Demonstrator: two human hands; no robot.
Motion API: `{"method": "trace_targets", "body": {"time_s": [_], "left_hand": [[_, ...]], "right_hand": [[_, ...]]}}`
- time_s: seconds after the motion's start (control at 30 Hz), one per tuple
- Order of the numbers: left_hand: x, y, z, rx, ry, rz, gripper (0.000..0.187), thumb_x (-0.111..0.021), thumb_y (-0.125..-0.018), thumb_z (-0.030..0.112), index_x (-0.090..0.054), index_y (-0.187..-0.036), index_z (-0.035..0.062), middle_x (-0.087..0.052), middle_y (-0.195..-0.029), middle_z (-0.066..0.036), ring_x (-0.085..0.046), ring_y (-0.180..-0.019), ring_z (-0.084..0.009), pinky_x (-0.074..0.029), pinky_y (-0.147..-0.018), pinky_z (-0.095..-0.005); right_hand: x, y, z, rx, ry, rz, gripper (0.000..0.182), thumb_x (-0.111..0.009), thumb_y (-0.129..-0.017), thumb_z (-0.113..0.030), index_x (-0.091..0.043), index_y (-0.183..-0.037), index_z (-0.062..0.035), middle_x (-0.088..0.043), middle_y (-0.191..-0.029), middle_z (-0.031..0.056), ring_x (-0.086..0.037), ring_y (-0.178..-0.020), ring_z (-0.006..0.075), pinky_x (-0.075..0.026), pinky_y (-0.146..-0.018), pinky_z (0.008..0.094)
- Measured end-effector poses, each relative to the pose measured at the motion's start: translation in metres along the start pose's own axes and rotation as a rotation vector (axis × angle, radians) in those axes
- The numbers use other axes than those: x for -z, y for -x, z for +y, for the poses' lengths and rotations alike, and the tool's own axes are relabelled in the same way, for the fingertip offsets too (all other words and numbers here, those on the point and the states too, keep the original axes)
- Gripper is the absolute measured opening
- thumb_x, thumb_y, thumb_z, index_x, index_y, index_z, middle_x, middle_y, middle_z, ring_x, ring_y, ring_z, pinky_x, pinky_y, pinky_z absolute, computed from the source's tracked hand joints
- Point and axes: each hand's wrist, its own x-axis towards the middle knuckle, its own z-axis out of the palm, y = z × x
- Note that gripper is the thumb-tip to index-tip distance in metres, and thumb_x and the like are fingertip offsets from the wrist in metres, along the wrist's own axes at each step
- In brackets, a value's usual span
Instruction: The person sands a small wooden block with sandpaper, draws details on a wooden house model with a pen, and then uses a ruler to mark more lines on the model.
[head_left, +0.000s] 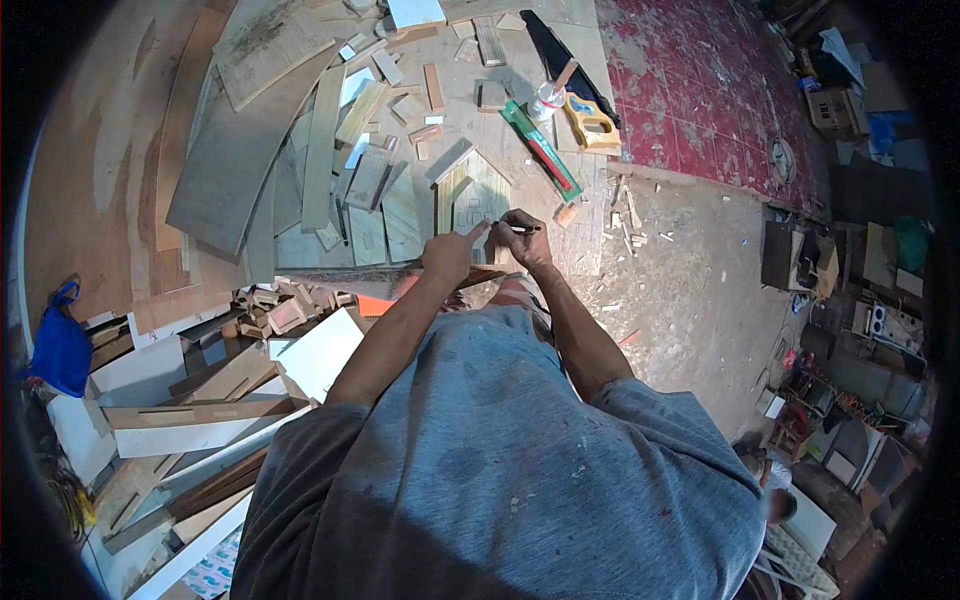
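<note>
A small house-shaped wooden piece (482, 190) with a pointed top lies at the near edge of the workbench, with faint lettering on its face. My right hand (523, 240) pinches a dark pen (520, 229) at the piece's lower right. My left hand (447, 257) rests at the lower left of the piece, index finger stretched toward the pen tip; its other fingers look curled, and what lies under them is hidden. A green and red package (541, 150) lies beyond my right hand.
A yellow-handled saw (592, 124) and a white container (547, 102) stand toward the bench's right edge. Boards (235, 150) and offcuts cover the left side. Scrap wood (200, 400) is piled below left. Another person (778, 500) is at the lower right.
</note>
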Motion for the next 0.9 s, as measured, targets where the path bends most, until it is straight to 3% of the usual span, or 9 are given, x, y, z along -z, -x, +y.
{"method": "trace_targets", "body": {"time_s": [0.2,0.3,0.37,0.4,0.5,0.57,0.67,0.83,0.9], "left_hand": [[0.001,-0.001,0.002,0.021,0.003,-0.013,0.072,-0.055,-0.094,0.014,-0.028,-0.153,0.0467,-0.07,-0.085,-0.009,-0.072,-0.077,-0.0264,-0.057,-0.067,-0.0404],[0.001,-0.001,0.002,0.027,-0.012,-0.022,0.073,-0.055,-0.094,0.015,-0.027,-0.153,0.0468,-0.07,-0.087,-0.009,-0.072,-0.078,-0.0266,-0.057,-0.068,-0.0404],[-0.005,-0.001,-0.001,-0.022,-0.026,0.021,0.092,-0.074,-0.081,0.021,-0.023,-0.155,0.0407,-0.069,-0.08,-0.013,-0.071,-0.074,-0.0311,-0.057,-0.064,-0.042],[-0.004,-0.002,-0.001,-0.019,-0.027,0.023,0.092,-0.074,-0.081,0.021,-0.023,-0.155,0.0407,-0.069,-0.08,-0.013,-0.071,-0.074,-0.0311,-0.057,-0.064,-0.042],[-0.004,-0.002,0.001,-0.014,-0.035,-0.011,0.091,-0.072,-0.082,0.018,-0.023,-0.156,0.0407,-0.069,-0.08,-0.013,-0.071,-0.074,-0.0312,-0.058,-0.064,-0.0424],[0.003,-0.001,0.003,0.024,-0.054,-0.037,0.073,-0.054,-0.093,0.013,-0.029,-0.153,0.0455,-0.07,-0.086,-0.009,-0.072,-0.077,-0.0273,-0.057,-0.067,-0.0407],[-0.005,-0.001,0.0,0.0,-0.037,0.036,0.071,-0.054,-0.092,0.013,-0.032,-0.152,0.0445,-0.07,-0.083,-0.01,-0.072,-0.076,-0.0278,-0.057,-0.066,-0.0409],[0.0,-0.002,0.003,0.009,-0.032,0.009,0.068,-0.052,-0.093,0.013,-0.034,-0.151,0.0438,-0.069,-0.08,-0.011,-0.071,-0.074,-0.0281,-0.056,-0.065,-0.0426],[0.001,-0.005,0.001,-0.005,-0.021,-0.062,0.094,-0.071,-0.082,0.016,-0.02,-0.156,0.0417,-0.071,-0.089,-0.015,-0.072,-0.083,-0.033,-0.058,-0.07,-0.045]], "right_hand": [[-0.004,0.001,0.006,-0.016,-0.163,0.024,0.016,-0.065,-0.093,-0.014,-0.063,-0.096,0.002,-0.065,-0.085,0.0047,-0.06,-0.08,0.0101,-0.051,-0.071,0.0273],[-0.002,0.003,0.004,0.087,-0.045,0.017,0.015,-0.062,-0.095,-0.012,-0.062,-0.098,0.0024,-0.066,-0.082,0.006,-0.059,-0.077,0.0098,-0.051,-0.068,0.0272],[-0.006,0.004,0.004,0.061,-0.148,0.056,0.015,-0.062,-0.095,-0.012,-0.063,-0.097,0.0027,-0.066,-0.08,0.0057,-0.059,-0.072,0.0096,-0.05,-0.064,0.0272],[-0.007,0.004,0.004,0.03,-0.249,0.088,0.015,-0.063,-0.095,-0.012,-0.063,-0.096,0.003,-0.066,-0.078,0.0053,-0.058,-0.067,0.0094,-0.049,-0.06,0.0271],[-0.006,0.003,0.004,-0.021,-0.261,0.054,0.012,-0.063,-0.095,-0.009,-0.063,-0.098,0.0027,-0.066,-0.079,0.0057,-0.059,-0.068,0.0094,-0.049,-0.065,0.027],[-0.007,0.0,0.002,-0.017,-0.229,0.071,0.013,-0.063,-0.095,-0.01,-0.063,-0.098,0.0025,-0.068,-0.083,0.006,-0.059,-0.072,0.0096,-0.05,-0.066,0.0265],[-0.005,-0.003,0.011,0.011,-0.112,0.045,0.016,-0.065,-0.094,-0.012,-0.064,-0.099,0.0026,-0.068,-0.089,0.0065,-0.06,-0.084,0.01,-0.052,-0.072,0.0253],[-0.009,-0.002,0.016,-0.003,-0.158,0.054,0.016,-0.065,-0.094,-0.012,-0.064,-0.099,0.0029,-0.067,-0.087,0.0061,-0.061,-0.084,0.0107,-0.053,-0.076,0.0282],[-0.01,-0.004,0.014,0.184,-0.073,0.123,0.014,-0.063,-0.095,-0.011,-0.063,-0.098,0.0034,-0.067,-0.085,0.0068,-0.061,-0.078,0.0112,-0.053,-0.07,0.0287]]}}
